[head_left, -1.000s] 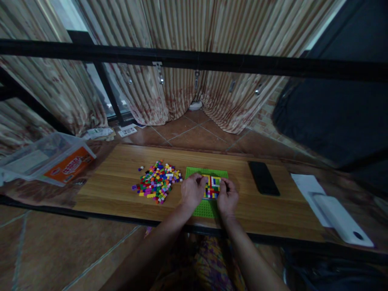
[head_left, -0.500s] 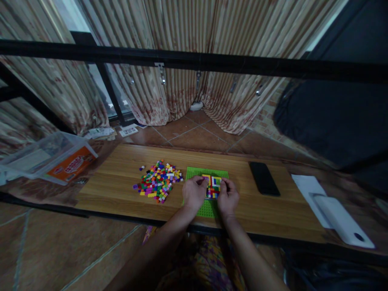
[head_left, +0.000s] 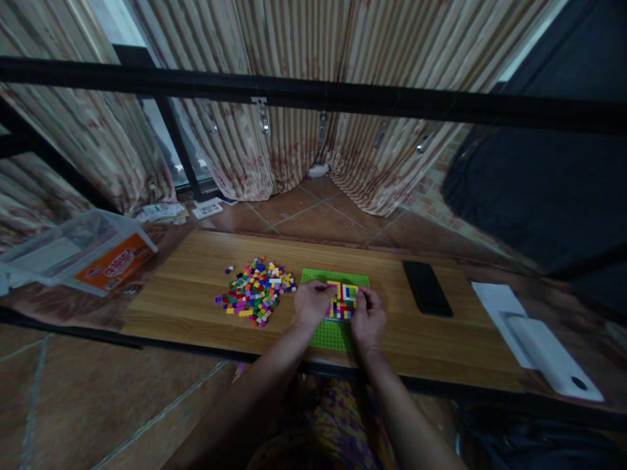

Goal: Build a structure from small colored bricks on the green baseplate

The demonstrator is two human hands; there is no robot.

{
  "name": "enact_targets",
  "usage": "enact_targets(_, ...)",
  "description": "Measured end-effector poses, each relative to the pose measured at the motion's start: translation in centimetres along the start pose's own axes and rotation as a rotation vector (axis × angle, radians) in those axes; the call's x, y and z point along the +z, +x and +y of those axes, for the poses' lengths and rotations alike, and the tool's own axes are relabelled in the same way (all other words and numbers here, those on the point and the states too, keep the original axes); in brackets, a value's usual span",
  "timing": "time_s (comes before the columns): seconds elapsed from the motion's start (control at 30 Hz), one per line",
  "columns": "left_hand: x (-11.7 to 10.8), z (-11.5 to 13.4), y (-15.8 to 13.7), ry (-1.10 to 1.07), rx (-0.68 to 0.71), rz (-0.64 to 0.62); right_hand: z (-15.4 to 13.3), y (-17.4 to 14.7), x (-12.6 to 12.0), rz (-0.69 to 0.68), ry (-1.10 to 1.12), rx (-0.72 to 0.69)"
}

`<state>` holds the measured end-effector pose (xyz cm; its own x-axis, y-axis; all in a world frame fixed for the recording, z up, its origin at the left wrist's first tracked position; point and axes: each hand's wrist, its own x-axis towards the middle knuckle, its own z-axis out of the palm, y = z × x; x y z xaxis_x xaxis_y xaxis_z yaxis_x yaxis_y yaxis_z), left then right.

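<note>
Green studded plastic baseplate (head_left: 333, 334) lies flat near the front edge of the wooden tabletop (head_left: 186, 300), and both hands rest on it. The left hand (head_left: 311, 304) sits curled at the left side of a small multicoloured brick mosaic (head_left: 343, 301) built on the plate, fingertips drawn together at the mosaic's upper left corner; whether a brick is pinched between them is too small to tell. The right hand (head_left: 368, 318) is curled at the mosaic's right edge, thumb and forefinger close together and touching the bricks, seemingly steadying or pressing them.

By the look of it, the step in hand is seating a small brick into the growing pattern. I judge the next move calls for a firm downward press with the piece squared to the studs while the other hand keeps the plate from sliding.

Just left of the plate lies a loose heap of small coloured plastic bricks (head_left: 255, 292), apart from the left hand. To the right, well apart, a flat black phone (head_left: 426, 288) lies on the wood, and beyond it a white paper sheet with a white oblong device (head_left: 548, 356). At the far left stands a clear plastic tub with an orange label (head_left: 83, 251). Behind the tabletop are terracotta floor tiles (head_left: 318, 215), striped beige curtains (head_left: 294, 52) and a black metal bar (head_left: 313, 98) across the view.
</note>
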<state>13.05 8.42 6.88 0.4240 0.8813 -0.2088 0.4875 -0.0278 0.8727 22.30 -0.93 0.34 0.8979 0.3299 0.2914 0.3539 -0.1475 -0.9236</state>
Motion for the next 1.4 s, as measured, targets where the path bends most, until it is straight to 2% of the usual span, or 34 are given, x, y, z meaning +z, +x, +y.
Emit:
enact_targets(0.43,1.7,-0.8,0.8,-0.088,0.017,0.060,0.3,0.0,0.1,0.002,-0.006,0.001)
enact_targets(0.63,1.0,-0.5,-0.2,-0.152,0.071,0.056,0.1,0.0,-0.1,-0.023,-0.010,0.014)
enact_targets(0.73,-0.5,-0.6,-0.4,-0.178,0.130,0.061,0.1,0.2,-0.2,-0.027,-0.010,0.011)
enact_targets(0.87,-4.3,-2.1,0.0,-0.248,0.270,0.144,0.4,0.3,-0.3,-0.018,-0.017,0.015)
enact_targets(0.93,-6.7,-3.7,-0.2,-0.299,0.259,0.188,0.6,0.3,-0.2,-0.008,-0.011,0.025)
enact_targets(1.03,-10.2,-6.7,-1.3,-0.316,0.170,0.261,1.0,0.3,-0.2,-0.001,-0.007,0.042)
enact_targets(1.13,-12.9,-9.4,-2.9,-0.254,0.121,0.356,1.2,0.3,-0.2,-0.001,-0.025,0.058)
enact_targets(1.23,-14.3,-11.0,-4.2,-0.223,0.094,0.402,1.4,0.3,-0.3,0.006,-0.046,0.065)
enact_targets(1.4,-14.5,-11.4,-4.9,-0.113,0.083,0.349,1.1,0.3,-0.6,0.001,-0.052,0.067)
